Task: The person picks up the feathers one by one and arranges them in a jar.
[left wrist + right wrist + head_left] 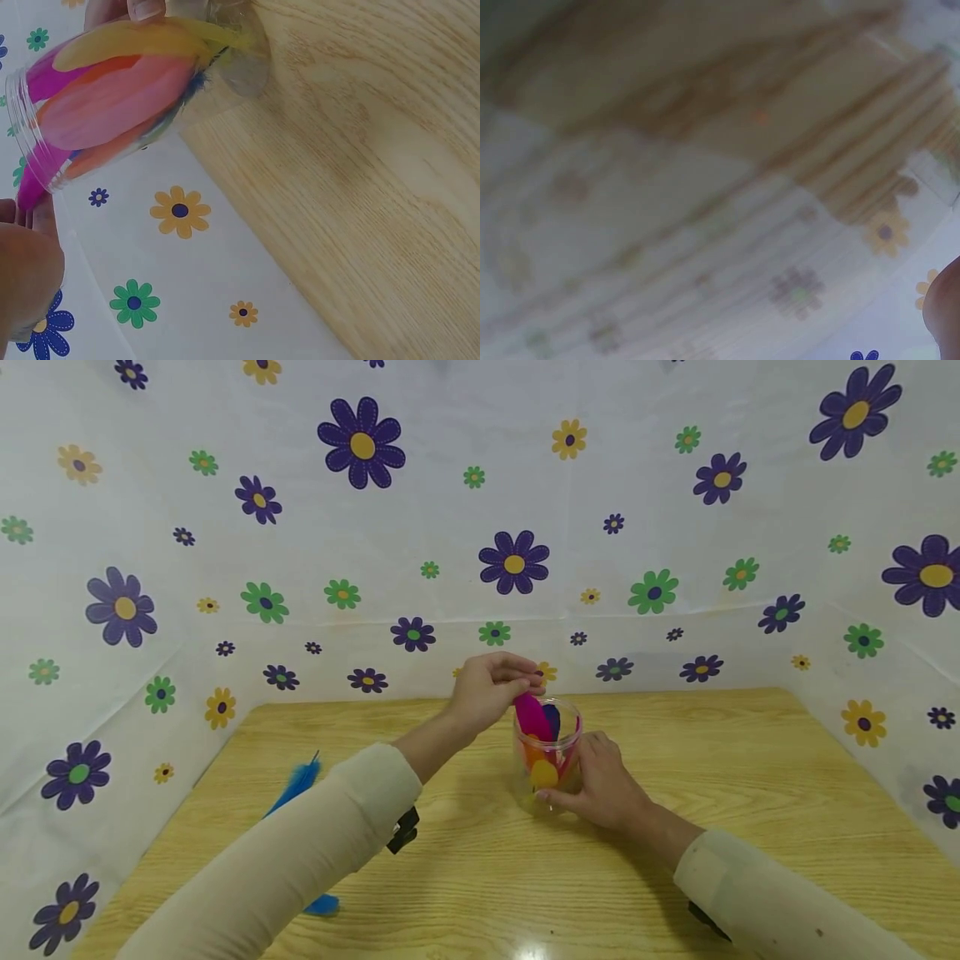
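A clear jar [551,745] stands on the table with several coloured feathers inside. My right hand [606,789] holds it from the right, thumb across the front. Over the mouth, my left hand [489,692] pinches the top end of a magenta feather [532,718], whose lower part is inside the jar. In the left wrist view, a yellow feather [112,46] and a pink feather [112,109] show through the jar wall. The right wrist view is mostly a blurred, streaked surface, with a bit of skin at its right edge.
A blue feather [298,783] lies on the wooden table [675,893] at the left, partly hidden by my left sleeve [300,852]. Another blue feather end [322,906] shows below that sleeve. White flower-patterned cloth [450,510] surrounds the table's back and sides.
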`<state>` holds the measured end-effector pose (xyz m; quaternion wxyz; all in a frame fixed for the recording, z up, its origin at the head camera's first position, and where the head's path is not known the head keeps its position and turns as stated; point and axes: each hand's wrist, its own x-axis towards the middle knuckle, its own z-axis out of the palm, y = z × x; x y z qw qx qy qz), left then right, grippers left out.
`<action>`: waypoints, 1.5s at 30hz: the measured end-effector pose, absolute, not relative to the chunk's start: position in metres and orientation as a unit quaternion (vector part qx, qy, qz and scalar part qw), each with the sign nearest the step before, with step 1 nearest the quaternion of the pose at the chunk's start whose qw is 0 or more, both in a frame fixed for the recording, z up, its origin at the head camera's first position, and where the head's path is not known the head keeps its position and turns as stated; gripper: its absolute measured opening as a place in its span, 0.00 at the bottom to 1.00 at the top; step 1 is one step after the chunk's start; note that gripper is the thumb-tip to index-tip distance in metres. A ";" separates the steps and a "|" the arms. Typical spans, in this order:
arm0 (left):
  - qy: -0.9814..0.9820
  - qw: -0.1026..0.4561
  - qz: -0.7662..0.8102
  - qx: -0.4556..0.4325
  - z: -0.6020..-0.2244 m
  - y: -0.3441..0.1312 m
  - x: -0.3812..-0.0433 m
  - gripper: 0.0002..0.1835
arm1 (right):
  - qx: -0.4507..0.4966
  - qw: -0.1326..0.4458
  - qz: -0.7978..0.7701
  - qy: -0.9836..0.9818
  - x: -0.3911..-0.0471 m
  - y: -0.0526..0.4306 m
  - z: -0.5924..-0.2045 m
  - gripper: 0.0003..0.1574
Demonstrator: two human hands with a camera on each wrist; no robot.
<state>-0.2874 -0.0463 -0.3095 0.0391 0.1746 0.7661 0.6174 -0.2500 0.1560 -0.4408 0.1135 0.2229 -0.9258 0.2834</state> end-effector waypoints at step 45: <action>0.885 -0.134 0.338 0.290 -0.311 -0.133 -0.283 0.22 | 0.220 0.108 0.282 -0.928 -0.251 0.154 -0.443 0.60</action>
